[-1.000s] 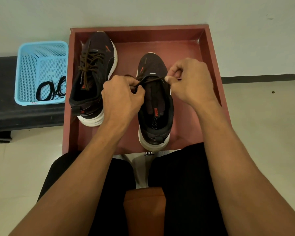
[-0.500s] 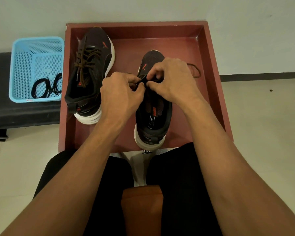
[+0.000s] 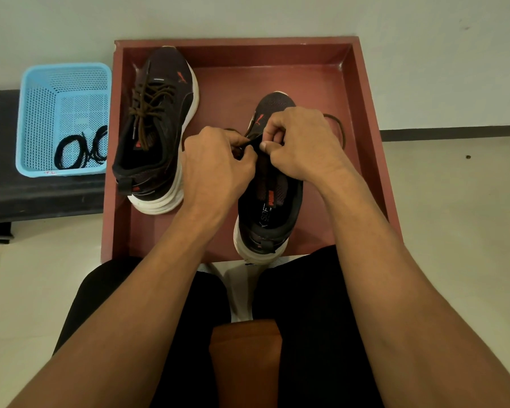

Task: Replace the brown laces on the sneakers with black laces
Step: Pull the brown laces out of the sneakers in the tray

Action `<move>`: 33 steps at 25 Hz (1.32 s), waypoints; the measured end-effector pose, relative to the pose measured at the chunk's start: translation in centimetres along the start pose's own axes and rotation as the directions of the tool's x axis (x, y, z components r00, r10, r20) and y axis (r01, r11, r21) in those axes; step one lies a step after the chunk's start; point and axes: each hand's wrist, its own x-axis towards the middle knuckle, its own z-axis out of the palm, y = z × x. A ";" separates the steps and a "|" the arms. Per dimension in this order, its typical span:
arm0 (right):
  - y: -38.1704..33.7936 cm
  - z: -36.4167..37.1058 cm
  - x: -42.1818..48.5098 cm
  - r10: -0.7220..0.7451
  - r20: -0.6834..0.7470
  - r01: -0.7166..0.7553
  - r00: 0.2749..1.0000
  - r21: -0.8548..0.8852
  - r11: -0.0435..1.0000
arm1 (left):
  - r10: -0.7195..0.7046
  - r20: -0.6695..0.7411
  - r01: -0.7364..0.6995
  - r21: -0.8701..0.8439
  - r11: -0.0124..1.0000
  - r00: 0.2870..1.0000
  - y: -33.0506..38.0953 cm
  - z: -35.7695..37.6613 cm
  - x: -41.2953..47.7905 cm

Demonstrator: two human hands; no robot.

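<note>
Brought right hand (image 3: 304,142) in close beside left hand (image 3: 215,166) over the near sneaker (image 3: 274,207), pinching its brown lace (image 3: 339,126) with both. Leaves slack looped on the tray (image 3: 236,42); probably nearly unthreaded.

Soft, diffuse indoor light, somewhat dim, with a greenish cast. Faint glare marks the floor (image 3: 483,260) and the far corner of the red tray (image 3: 343,63); shadows are weak and soft-edged. The dark upper of the laced sneaker (image 3: 171,92) shows little detail. Wide-angle distortion bends lines near the borders.
</note>
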 end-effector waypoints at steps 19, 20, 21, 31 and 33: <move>-1.4 -0.3 -0.6 0.067 -0.036 -0.066 0.997 0.025 0.997 | -0.055 -0.067 0.054 -0.020 0.998 0.996 0.3 0.7 0.9; -1.4 -0.3 -0.6 0.066 -0.033 -0.065 0.997 0.023 0.998 | -0.071 -0.067 0.069 -0.032 0.997 0.995 0.3 0.6 0.9; -1.4 -0.4 -0.6 0.063 -0.028 -0.062 0.998 0.026 0.998 | -0.076 -0.062 0.074 -0.039 0.997 0.995 0.3 0.7 0.9; 2.7 -2.3 -0.4 0.195 -0.327 -0.137 0.925 0.191 0.972 | -0.076 -0.029 0.075 -0.052 0.996 0.997 -0.1 0.3 0.7; 2.8 -2.2 -0.3 0.210 -0.328 -0.152 0.921 0.195 0.969 | -0.094 -0.035 0.092 -0.058 0.994 0.995 -0.4 -0.1 0.7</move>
